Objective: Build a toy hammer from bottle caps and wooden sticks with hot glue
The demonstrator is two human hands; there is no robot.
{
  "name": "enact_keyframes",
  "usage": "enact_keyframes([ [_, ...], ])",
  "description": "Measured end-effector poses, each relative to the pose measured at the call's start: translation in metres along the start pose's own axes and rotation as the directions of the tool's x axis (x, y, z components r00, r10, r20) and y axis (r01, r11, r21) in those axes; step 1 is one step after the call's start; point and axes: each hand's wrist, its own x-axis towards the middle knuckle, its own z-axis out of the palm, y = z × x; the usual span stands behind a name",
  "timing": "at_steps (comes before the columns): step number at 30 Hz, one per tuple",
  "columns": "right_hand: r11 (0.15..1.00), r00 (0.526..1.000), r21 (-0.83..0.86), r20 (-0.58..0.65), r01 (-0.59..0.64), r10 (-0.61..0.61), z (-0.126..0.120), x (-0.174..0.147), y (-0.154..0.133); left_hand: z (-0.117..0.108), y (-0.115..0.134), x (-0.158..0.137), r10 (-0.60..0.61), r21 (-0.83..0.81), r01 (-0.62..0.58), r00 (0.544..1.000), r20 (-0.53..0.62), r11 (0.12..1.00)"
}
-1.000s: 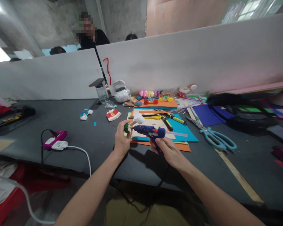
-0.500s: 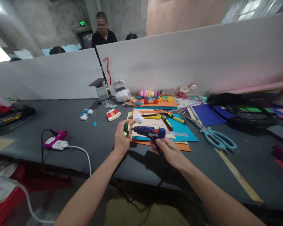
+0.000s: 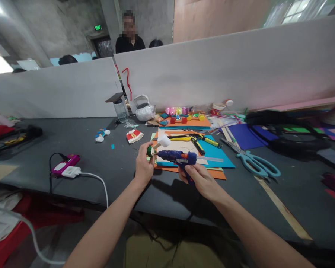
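Note:
My right hand (image 3: 197,175) is wrapped round the handle of a blue hot glue gun (image 3: 171,155), a clear glue stick (image 3: 212,159) jutting from its back end. The gun's nozzle points left and meets, or nearly meets, a small craft piece with a green part (image 3: 149,151) pinched in my left hand (image 3: 144,163). A stick and a white padded end (image 3: 164,141) seem to belong to that piece; my fingers hide some of it. Beneath both hands lie sheets of coloured paper (image 3: 227,162) with yellow-black cutters (image 3: 197,146) on top.
Blue-handled scissors (image 3: 258,163) lie to the right. On the left are a purple power strip (image 3: 65,165) with a white cable and a red-white paper piece (image 3: 134,136). A jar (image 3: 121,111) and a silvery kettle (image 3: 144,108) stand by the white partition (image 3: 212,74). Beyond it, a person (image 3: 130,37) stands.
My hands, the glue gun and the craft piece hold almost the same position. Behind the partition, the person has shifted slightly to the right.

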Motion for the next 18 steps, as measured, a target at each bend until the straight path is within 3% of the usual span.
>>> enact_keyframes([
  [18, 0.999, 1.0, -0.026, -0.014, -0.02, 0.019, -0.002, 0.0021, 0.0035, 0.0015, -0.0008, -0.0004, -0.008, -0.018, 0.008, 1.0, 0.004, 1.0],
])
